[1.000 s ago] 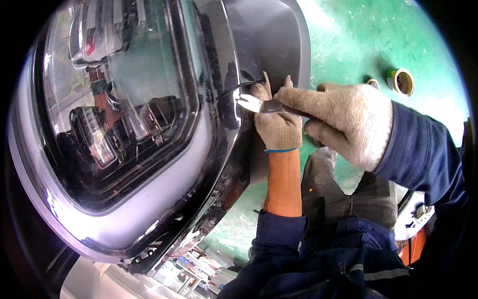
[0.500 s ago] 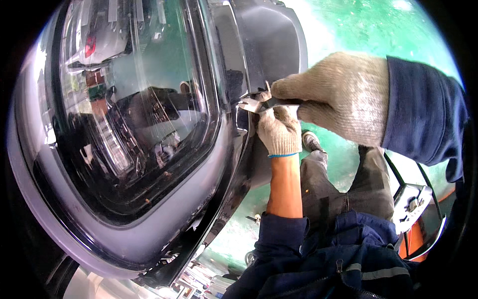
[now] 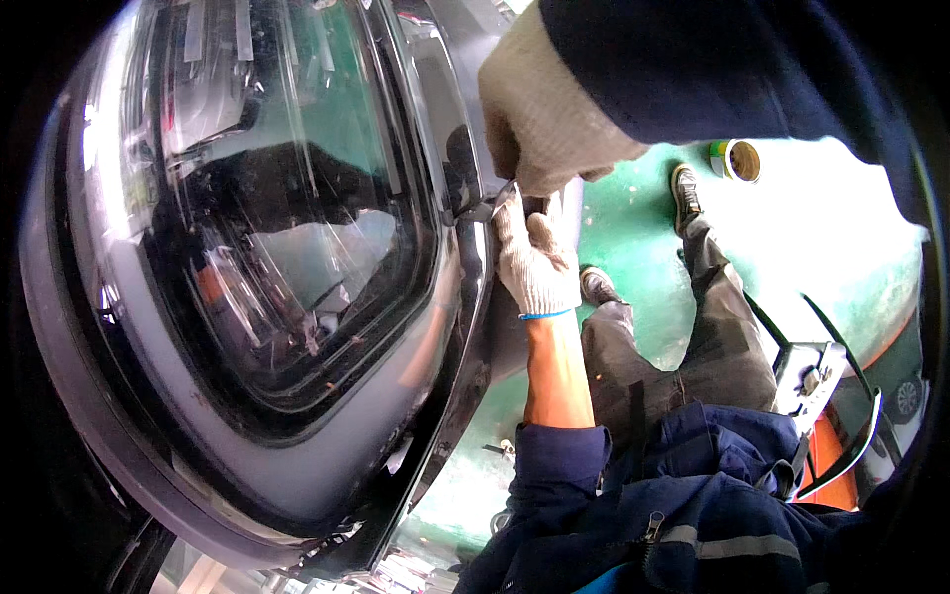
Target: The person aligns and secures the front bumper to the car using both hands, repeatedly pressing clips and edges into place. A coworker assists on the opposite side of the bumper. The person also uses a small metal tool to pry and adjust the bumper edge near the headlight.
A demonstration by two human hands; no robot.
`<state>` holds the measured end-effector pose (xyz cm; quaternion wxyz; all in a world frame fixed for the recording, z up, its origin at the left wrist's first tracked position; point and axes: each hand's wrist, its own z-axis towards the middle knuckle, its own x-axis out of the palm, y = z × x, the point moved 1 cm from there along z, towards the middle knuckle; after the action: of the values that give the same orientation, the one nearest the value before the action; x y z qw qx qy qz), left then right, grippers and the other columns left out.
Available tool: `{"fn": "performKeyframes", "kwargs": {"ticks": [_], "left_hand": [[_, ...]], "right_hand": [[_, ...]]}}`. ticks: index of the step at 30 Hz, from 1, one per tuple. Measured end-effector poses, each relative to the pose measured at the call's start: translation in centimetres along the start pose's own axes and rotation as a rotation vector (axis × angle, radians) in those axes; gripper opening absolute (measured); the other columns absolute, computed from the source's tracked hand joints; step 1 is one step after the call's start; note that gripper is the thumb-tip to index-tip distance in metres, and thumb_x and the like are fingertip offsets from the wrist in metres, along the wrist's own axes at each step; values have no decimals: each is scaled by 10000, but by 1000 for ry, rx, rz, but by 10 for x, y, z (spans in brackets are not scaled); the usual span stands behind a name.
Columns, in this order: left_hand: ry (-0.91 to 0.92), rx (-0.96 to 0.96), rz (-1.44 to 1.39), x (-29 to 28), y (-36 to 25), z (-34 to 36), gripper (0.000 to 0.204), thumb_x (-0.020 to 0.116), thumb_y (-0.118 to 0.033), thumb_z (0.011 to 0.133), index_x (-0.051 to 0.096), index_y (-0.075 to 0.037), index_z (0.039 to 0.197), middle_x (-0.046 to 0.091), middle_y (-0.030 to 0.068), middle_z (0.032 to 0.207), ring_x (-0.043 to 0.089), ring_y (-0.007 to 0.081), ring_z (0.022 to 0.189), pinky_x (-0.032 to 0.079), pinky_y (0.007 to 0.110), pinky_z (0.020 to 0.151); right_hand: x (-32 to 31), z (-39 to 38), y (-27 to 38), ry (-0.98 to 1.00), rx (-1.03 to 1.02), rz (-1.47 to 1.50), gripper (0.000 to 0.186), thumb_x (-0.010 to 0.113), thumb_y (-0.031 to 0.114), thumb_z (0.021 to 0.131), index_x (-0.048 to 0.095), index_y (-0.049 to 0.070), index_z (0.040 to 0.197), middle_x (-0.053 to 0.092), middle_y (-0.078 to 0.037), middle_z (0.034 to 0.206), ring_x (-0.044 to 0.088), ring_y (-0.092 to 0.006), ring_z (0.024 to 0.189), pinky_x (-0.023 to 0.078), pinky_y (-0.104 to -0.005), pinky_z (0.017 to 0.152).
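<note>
My left hand (image 3: 536, 262), in a beige knit glove with blue cuff, is at the seam between the glossy black panel and dark trim beside a car's lamp (image 3: 287, 257), fingers curled round something I cannot make out. Just above it, my gloved right hand (image 3: 549, 109) is closed on a metal tool (image 3: 502, 203), which is mostly hidden behind the fingers; only a small silvery part shows by the seam. My right fingertips are hidden under the hand.
My legs and shoes (image 3: 688, 198) are below on the green floor. A green-and-yellow round roll or can (image 3: 734, 160) lies beyond them. At the lower right stand a white object with black tubing (image 3: 807, 381) and something orange (image 3: 831, 465). The car body fills the left.
My right hand and sleeve have risen toward the top of the view and tilted, covering more of the tool. My left hand stays at the seam. More of my legs and shoes shows.
</note>
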<state>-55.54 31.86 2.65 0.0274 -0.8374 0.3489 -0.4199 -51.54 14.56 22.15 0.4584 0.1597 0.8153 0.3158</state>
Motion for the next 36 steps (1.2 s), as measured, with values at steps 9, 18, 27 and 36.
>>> {"fn": "performKeyframes", "kwargs": {"ticks": [9,18,27,36], "left_hand": [[-24,-5,63,-11,12,11,293,658,-165,993,620,-45,1257,664,102,1231,660,202,1084,582,283,891],[13,131,219,-23,-2,5,327,648,-184,992,606,-8,1264,662,154,1222,655,278,1109,578,422,955],[65,-16,212,-38,-1,14,469,548,-226,1038,486,0,1444,588,163,1327,594,282,1216,493,446,1081],[165,-12,228,-10,4,-18,493,404,-221,1079,379,-24,1531,474,221,1471,524,335,1321,423,475,1165]], "right_hand": [[-8,-8,6,86,255,119,302,635,154,892,724,-61,1084,725,-258,952,728,-333,862,581,-397,821],[27,-16,-16,-4,163,360,305,666,165,911,713,-22,1147,742,-184,898,726,-278,761,596,-377,745],[68,-40,-39,-288,145,515,383,708,125,884,676,-8,1242,741,-211,1037,741,-313,946,590,-377,866],[110,-56,-44,-506,-34,558,440,698,99,897,618,-7,1317,731,-227,1006,747,-331,887,611,-378,815]]}}
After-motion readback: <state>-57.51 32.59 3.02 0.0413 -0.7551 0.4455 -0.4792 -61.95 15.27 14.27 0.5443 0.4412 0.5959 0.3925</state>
